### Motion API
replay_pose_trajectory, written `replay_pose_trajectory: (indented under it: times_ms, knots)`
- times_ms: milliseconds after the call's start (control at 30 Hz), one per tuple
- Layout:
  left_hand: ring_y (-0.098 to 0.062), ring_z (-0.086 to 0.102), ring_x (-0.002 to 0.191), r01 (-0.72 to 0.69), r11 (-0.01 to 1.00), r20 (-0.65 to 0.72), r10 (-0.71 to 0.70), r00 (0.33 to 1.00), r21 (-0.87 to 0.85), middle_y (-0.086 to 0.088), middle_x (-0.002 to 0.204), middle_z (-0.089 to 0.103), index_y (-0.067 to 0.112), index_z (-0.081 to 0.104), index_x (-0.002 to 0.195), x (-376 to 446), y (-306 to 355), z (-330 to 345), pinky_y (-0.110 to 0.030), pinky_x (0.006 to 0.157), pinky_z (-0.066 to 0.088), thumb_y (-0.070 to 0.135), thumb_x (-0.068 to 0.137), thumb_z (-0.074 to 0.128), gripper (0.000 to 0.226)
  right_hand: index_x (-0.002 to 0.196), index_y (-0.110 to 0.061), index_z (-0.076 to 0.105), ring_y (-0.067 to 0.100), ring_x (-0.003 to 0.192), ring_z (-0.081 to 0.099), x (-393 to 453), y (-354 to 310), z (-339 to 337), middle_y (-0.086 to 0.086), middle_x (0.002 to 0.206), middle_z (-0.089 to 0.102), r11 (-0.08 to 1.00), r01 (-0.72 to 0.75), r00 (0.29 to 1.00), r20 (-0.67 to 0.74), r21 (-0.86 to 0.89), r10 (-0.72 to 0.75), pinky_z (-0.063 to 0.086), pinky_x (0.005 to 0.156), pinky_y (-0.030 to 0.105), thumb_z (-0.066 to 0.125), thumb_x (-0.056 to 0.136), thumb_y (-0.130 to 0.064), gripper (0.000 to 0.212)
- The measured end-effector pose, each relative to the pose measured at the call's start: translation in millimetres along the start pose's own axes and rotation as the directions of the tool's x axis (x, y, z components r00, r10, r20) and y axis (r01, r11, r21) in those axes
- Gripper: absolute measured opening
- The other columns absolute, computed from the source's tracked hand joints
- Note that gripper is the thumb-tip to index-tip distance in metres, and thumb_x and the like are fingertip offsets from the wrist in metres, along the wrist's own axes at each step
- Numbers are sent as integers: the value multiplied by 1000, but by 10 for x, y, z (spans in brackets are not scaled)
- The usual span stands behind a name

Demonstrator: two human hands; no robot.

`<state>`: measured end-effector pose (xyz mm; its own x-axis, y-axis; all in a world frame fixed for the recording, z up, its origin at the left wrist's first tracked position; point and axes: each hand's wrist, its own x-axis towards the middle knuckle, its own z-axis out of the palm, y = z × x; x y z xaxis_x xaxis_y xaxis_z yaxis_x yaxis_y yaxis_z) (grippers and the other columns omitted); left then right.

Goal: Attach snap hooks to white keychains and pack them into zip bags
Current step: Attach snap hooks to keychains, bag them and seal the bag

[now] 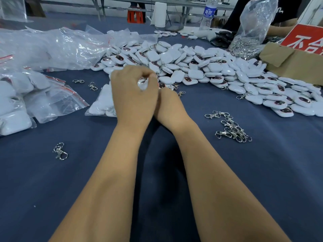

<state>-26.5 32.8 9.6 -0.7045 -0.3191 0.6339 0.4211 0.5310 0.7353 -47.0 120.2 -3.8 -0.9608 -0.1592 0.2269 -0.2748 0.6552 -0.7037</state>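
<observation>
Now left hand (132,95) pinches glossy white keychain (143,84); right hand (168,103) tucked behind, grip hidden.

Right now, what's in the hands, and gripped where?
Left hand pinches a white keychain by its top end, fingers curled round it. Right hand is mostly hidden behind; its hold cannot be told.

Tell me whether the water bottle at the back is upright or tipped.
Upright. The water bottle stands on its base at the table's far edge, blue label level; its cap is cut off by the frame.
</observation>
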Motion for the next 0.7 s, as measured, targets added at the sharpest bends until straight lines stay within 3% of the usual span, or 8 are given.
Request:
replay_pose_trajectory:
  times_ms: [100, 167, 267, 333, 433, 567, 633, 700]
  knots:
    - [-12, 60, 104, 104, 963, 145, -68, 987, -250, 10, 98, 67, 28, 68, 89, -95, 102, 119, -24, 96, 44, 19, 85, 52, 18, 65, -27, 50, 24, 77, 63, -10, 16, -19, -4, 74, 61, 999, 17, 1000, -1, 35, -17, 52, 70, 41, 53, 91, -8, 32]
    - [-8, 59, 110, 212, 909, 212, -142, 967, -358, 10, 108, 66, 29, 66, 100, -113, 99, 168, -25, 98, 45, 17, 88, 48, 25, 52, -28, 51, 12, 58, 53, -11, 18, -64, -13, 57, 57, 983, -47, 989, -127, 175, 70, 46, 56, 34, 50, 83, -13, 34]
    - [-5, 56, 112, 271, 932, 276, -201, 940, -242, 10, 115, 62, 26, 60, 112, -75, -35, 190, -20, 98, 43, 1, 93, 40, 38, 70, -28, 63, 15, 77, 56, 30, 88, -159, -6, 81, 65, 948, -130, 922, -315, 292, 224, 48, 70, 35, 44, 76, -2, 33]
    - [-11, 56, 113, 266, 963, 376, -234, 897, -36, 6, 118, 64, 26, 61, 116, -66, -134, 207, -21, 93, 42, -4, 91, 40, 44, 100, -20, 67, 21, 102, 57, 53, 179, -203, 1, 108, 65, 963, -176, 912, -334, 206, 239, 47, 90, 38, 42, 77, 3, 41]
    - [-21, 53, 117, 91, 976, 451, -174, 875, 199, -4, 126, 63, 16, 64, 123, -95, -209, 205, -22, 87, 35, -3, 85, 40, 49, 130, -20, 58, 24, 124, 48, 72, 249, -192, 2, 133, 58, 989, -144, 950, -275, 38, 149, 37, 106, 42, 41, 80, 5, 58]
    - [-24, 55, 111, 71, 945, 357, -189, 915, 318, -7, 118, 66, 14, 69, 112, -19, -276, 104, -27, 85, 37, 3, 87, 45, 36, 151, -26, 35, 23, 138, 34, 70, 266, -111, -2, 152, 42, 958, 53, 993, -86, -283, -81, 28, 110, 40, 46, 90, -7, 65]
    - [-24, 56, 107, 99, 925, 296, -217, 930, 366, -6, 114, 67, 13, 71, 107, 15, -309, 51, -29, 83, 38, 7, 88, 45, 32, 157, -29, 19, 22, 147, 19, 78, 293, -69, -4, 161, 26, 902, 74, 997, 52, -426, -57, 17, 116, 42, 44, 98, -23, 64]
    - [-26, 56, 105, 108, 902, 256, -231, 939, 418, -9, 113, 66, 11, 71, 104, 24, -318, 25, -31, 79, 38, 8, 89, 44, 30, 156, -27, 18, 24, 146, 20, 97, 309, -53, -4, 160, 26, 870, 36, 998, 64, -491, -5, 15, 116, 42, 43, 100, -34, 62]
